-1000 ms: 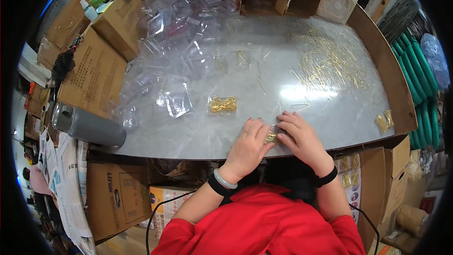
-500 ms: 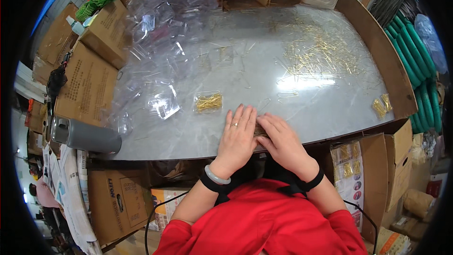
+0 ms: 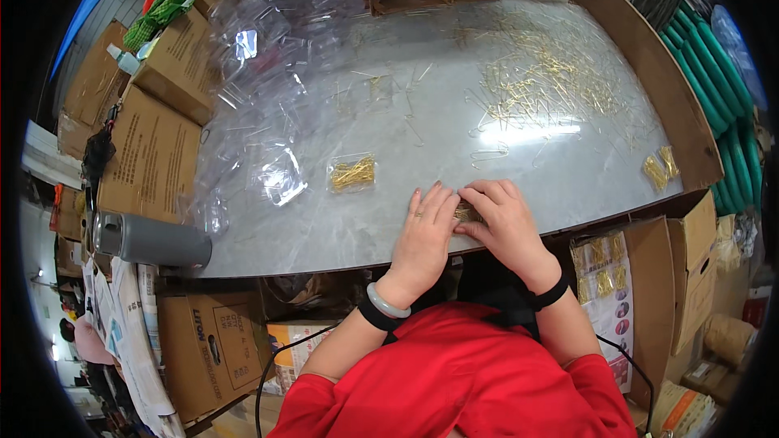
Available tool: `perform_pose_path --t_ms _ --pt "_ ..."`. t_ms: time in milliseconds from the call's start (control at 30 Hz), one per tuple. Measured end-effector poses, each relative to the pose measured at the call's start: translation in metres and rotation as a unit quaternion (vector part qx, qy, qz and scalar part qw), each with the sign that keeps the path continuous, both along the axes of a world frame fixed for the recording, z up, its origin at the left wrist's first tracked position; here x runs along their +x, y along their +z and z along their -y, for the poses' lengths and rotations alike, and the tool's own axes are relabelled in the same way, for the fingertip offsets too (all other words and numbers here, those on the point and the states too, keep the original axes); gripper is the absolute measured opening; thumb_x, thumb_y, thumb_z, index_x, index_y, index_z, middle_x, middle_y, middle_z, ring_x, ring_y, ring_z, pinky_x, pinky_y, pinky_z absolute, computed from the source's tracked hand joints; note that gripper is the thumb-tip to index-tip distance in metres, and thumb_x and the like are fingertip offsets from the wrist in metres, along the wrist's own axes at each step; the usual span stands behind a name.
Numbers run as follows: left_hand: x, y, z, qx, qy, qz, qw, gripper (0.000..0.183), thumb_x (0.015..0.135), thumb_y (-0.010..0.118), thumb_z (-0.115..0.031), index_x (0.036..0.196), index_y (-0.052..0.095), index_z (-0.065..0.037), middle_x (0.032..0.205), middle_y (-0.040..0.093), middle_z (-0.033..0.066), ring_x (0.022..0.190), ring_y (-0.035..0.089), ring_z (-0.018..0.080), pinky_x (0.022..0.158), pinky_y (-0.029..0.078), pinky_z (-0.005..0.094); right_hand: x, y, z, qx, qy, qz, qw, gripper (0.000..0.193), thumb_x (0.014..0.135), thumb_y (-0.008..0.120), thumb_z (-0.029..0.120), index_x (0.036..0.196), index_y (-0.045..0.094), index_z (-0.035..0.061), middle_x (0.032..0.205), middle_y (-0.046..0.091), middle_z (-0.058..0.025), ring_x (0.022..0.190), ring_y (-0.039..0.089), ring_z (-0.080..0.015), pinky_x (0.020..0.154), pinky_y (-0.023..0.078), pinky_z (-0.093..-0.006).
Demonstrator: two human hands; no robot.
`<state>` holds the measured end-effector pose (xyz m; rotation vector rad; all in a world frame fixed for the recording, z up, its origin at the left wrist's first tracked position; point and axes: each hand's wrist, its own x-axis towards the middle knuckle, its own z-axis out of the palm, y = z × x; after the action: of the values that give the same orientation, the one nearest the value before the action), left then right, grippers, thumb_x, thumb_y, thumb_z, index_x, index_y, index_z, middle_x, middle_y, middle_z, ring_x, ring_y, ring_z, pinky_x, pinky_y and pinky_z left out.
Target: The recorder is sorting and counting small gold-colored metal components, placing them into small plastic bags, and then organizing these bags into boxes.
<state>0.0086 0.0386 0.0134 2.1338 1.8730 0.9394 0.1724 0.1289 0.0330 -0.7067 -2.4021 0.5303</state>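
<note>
Gold wire bundle [image 3: 466,212] is lying near the front edge of the grey table [image 3: 320,235], at the centre of the clock face, with twelve pointing away from the wearer. The left hand [image 3: 422,239] is flanking it at nine, fingers nearly straight and close together; whether its thumb is gripping anything cannot be told. The right hand [image 3: 506,223] is curving in from three, about half closed, holding the bundle between thumb and fingertips. Fingers are covering much of it, so any wrapping is not showing clearly.

Uneven pressing could be letting wires splay or cross, since the thin pieces look springy. Hooked ends could be snagging one another or piercing a thin wrapper. With the table edge running just beyond six, a loose grip could be sending pieces over it.

The smooth tabletop is reflecting a bright glare at one, just below a spread of loose gold wires [image 3: 560,81]. A filled clear packet [image 3: 353,173] is resting at ten; clear plastic pouches [image 3: 272,105] are heaping up beyond it. A grey bottle [image 3: 154,241] is lying on its side near nine. Two gold packets [image 3: 660,169] are sitting between two and three, inside a cardboard wall [image 3: 661,73], while green bundles [image 3: 722,97] are hanging outside at two.
</note>
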Motion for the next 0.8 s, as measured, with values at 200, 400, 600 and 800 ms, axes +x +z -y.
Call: perform_pose_path --t_ms 200,400,600,800 --pt "-0.006 0.004 -0.002 -0.053 -0.043 0.052 0.996 0.044 0.099 0.044 -0.002 0.143 0.043 0.002 0.141 0.049 0.0266 0.135 0.044 0.0447 0.116 0.031 0.0514 0.000 -0.015 0.017 0.047 -0.118 -0.055 0.990 0.050 0.077 0.079 0.021 0.120 0.060 0.0032 0.122 0.060 -0.0185 0.115 0.055 -0.0387 0.102 0.044 -0.0498" --pt "-0.008 0.008 0.001 -0.100 0.049 0.215 0.970 0.050 0.104 0.044 -0.010 0.151 0.035 0.003 0.146 0.046 0.0211 0.137 0.045 0.0336 0.114 0.038 0.0420 -0.023 -0.016 0.034 0.002 -0.021 -0.037 0.999 0.070 0.087 0.070 0.036 0.136 0.049 -0.0101 0.143 0.049 -0.0273 0.138 0.042 -0.0418 0.121 0.027 -0.0495" --pt "-0.023 -0.001 0.004 -0.027 0.094 0.283 0.954 0.042 0.110 0.035 -0.011 0.150 0.039 0.001 0.148 0.047 0.0201 0.136 0.048 0.0291 0.116 0.035 0.0408 -0.015 -0.026 0.033 -0.001 -0.013 -0.002 1.000 0.078 0.085 0.071 0.047 0.136 0.051 -0.0083 0.147 0.049 -0.0236 0.144 0.038 -0.0385 0.123 0.023 -0.0481" --pt "-0.026 -0.001 0.003 -0.015 0.102 0.391 0.914 0.043 0.111 0.037 -0.019 0.148 0.038 0.003 0.146 0.048 0.0208 0.136 0.047 0.0295 0.117 0.034 0.0418 -0.051 -0.045 0.035 0.061 -0.075 -0.017 0.995 0.058 0.084 0.069 0.033 0.129 0.059 -0.0038 0.140 0.055 -0.0189 0.140 0.043 -0.0336 0.121 0.026 -0.0454"
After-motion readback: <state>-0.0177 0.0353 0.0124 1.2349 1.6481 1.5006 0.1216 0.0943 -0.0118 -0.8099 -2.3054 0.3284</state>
